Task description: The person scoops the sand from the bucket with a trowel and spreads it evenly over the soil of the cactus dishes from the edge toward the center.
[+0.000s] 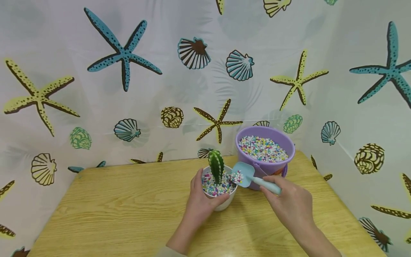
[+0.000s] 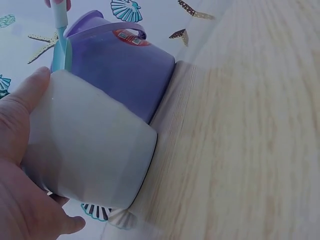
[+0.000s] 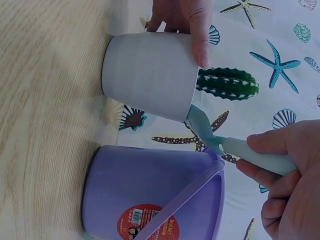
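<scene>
A white pot (image 1: 221,205) stands on the table, with a green cactus (image 1: 216,166) upright in a bed of small multicoloured pebbles (image 1: 210,185). My left hand (image 1: 201,200) grips the pot from its left and near side, thumb along the rim. In my right hand (image 1: 290,200) is the handle of a light-blue toy shovel (image 1: 245,175). Its blade carries some pebbles and tips down over the pot's right rim. From the right wrist view, the blade's tip (image 3: 197,117) is right at the rim and the thumb and fingers pinch the handle.
Behind and right of the pot stands a purple bucket (image 1: 269,164) nearly full of the same pebbles, its handle (image 2: 107,29) hanging down the side. The wooden table (image 1: 135,200) meets a curtain (image 1: 154,92) printed with starfish and shells at the back and right.
</scene>
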Demonstrator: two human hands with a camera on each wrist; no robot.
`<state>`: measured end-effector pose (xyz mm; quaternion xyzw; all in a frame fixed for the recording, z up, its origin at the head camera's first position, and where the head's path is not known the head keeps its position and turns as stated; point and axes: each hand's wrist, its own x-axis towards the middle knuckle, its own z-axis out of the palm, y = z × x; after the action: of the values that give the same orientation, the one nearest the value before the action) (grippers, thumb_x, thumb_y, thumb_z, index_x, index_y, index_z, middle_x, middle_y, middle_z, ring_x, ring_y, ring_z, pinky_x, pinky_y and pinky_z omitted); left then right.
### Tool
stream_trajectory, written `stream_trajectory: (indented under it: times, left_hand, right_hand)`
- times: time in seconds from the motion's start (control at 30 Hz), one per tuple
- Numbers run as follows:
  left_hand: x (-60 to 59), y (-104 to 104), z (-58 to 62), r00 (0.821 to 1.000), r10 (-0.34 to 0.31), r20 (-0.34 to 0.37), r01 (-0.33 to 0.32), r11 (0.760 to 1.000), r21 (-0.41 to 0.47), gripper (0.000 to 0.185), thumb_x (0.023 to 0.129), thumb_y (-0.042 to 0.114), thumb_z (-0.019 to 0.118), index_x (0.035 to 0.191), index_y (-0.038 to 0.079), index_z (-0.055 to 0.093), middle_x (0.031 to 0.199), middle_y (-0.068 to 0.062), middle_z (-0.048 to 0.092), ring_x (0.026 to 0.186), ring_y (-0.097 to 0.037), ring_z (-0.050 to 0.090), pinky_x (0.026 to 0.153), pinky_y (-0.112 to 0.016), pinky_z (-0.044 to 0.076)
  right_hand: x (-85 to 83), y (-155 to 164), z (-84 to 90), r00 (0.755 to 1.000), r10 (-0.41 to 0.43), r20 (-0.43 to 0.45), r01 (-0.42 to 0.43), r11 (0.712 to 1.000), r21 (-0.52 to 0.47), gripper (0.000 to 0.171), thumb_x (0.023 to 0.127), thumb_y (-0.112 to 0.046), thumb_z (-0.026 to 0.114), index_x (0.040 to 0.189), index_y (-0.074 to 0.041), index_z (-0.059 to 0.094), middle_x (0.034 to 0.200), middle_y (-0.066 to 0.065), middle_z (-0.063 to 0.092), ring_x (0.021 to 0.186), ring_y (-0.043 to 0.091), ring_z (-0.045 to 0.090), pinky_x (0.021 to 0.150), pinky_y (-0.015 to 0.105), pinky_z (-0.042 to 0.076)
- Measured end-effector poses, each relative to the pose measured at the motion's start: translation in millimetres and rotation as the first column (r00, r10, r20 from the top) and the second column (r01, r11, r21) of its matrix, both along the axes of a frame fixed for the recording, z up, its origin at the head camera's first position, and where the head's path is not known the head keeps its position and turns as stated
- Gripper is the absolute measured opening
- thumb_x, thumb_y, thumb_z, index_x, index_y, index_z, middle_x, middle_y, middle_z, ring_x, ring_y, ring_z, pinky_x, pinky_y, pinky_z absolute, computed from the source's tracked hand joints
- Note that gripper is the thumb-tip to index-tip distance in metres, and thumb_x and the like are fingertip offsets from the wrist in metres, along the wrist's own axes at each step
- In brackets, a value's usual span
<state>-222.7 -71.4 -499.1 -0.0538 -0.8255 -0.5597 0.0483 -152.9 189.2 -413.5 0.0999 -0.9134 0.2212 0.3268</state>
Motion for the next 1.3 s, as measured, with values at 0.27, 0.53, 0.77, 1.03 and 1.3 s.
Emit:
stream_trajectory:
  times: [0.27,0.53,0.77,1.03,1.3]
  left_hand:
    - [-1.1,-9.8,3.9,0.995,-0.096,0.030,0.096,0.995,0.004,0.133,0.084,0.046,0.098,0.177,0.012,0.010,0.177,-0.024,0.016,0.159,-0.049,0.031,0.127,-0.066,0.030]
    - [-10.5,-30.8,12.8,0.969,-0.235,0.071,0.232,0.972,0.039,0.131,0.086,0.040,0.098,0.178,0.015,0.008,0.180,-0.023,0.016,0.163,-0.047,0.024,0.130,-0.066,0.022]
    - [-12.8,-30.6,10.7,0.975,-0.213,0.071,0.211,0.977,0.028,0.129,0.086,0.040,0.098,0.178,0.013,0.013,0.179,-0.024,0.020,0.162,-0.045,0.027,0.130,-0.065,0.023]
    - [-10.6,-21.3,2.4,0.991,-0.133,0.029,0.132,0.991,0.032,0.130,0.081,0.040,0.102,0.176,0.012,0.018,0.172,-0.023,0.031,0.158,-0.043,0.036,0.128,-0.063,0.029]
    - [-3.0,-12.7,3.5,0.997,-0.071,0.006,0.071,0.997,0.007,0.132,0.080,0.044,0.102,0.176,0.011,0.019,0.172,-0.023,0.030,0.157,-0.045,0.037,0.127,-0.063,0.031]
  right_hand:
    - [1.5,-1.2,-0.1,0.999,-0.001,-0.033,0.002,1.000,0.021,0.032,0.084,-0.018,0.099,0.112,-0.016,0.085,0.093,0.002,0.083,0.063,0.010,0.068,0.051,0.029,0.043]
    - [3.0,-2.2,0.5,0.998,0.000,-0.066,0.003,0.999,0.048,0.031,0.084,-0.018,0.099,0.112,-0.017,0.085,0.095,0.001,0.083,0.066,0.015,0.073,0.051,0.029,0.045]
    - [1.9,-2.8,-0.1,0.995,0.009,-0.097,-0.003,0.998,0.064,0.033,0.082,-0.016,0.100,0.111,-0.015,0.085,0.098,0.002,0.084,0.069,0.019,0.077,0.051,0.030,0.048]
    - [1.7,-4.8,-1.7,0.989,0.018,-0.146,-0.004,0.996,0.093,0.034,0.080,-0.015,0.101,0.111,-0.016,0.085,0.100,0.000,0.084,0.072,0.021,0.079,0.049,0.032,0.049]
    - [-0.3,-7.6,-4.3,0.981,0.041,-0.190,-0.015,0.991,0.133,0.034,0.079,-0.014,0.101,0.108,-0.015,0.084,0.098,0.002,0.084,0.071,0.022,0.079,0.050,0.033,0.053]
